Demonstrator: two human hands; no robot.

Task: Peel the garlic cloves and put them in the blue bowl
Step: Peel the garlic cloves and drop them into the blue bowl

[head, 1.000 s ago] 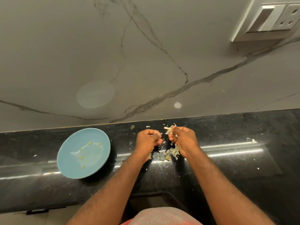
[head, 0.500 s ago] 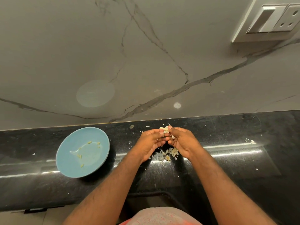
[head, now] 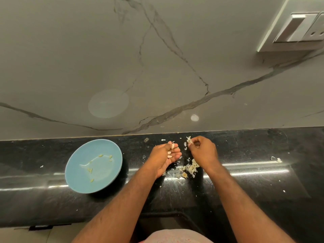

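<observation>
The left hand (head: 164,157) lay palm-up, thumb pinning cloves (head: 169,154) against its fingers (head: 176,153); the right hand (head: 204,152) pinched, seemingly, a peel (head: 188,139).

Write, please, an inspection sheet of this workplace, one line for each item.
Surface: black countertop, glossy, with light streaks.
Job's things: blue bowl holds a few peeled cloves; garlic pile of skins and cloves lies beside the right wrist.
Clutter: stray flakes scattered on the counter.
Grippers: left hand holds garlic cloves; right hand pinches a garlic piece.
Cables: nothing seen.
Surroundings: marble wall; switch plate at upper right.
</observation>
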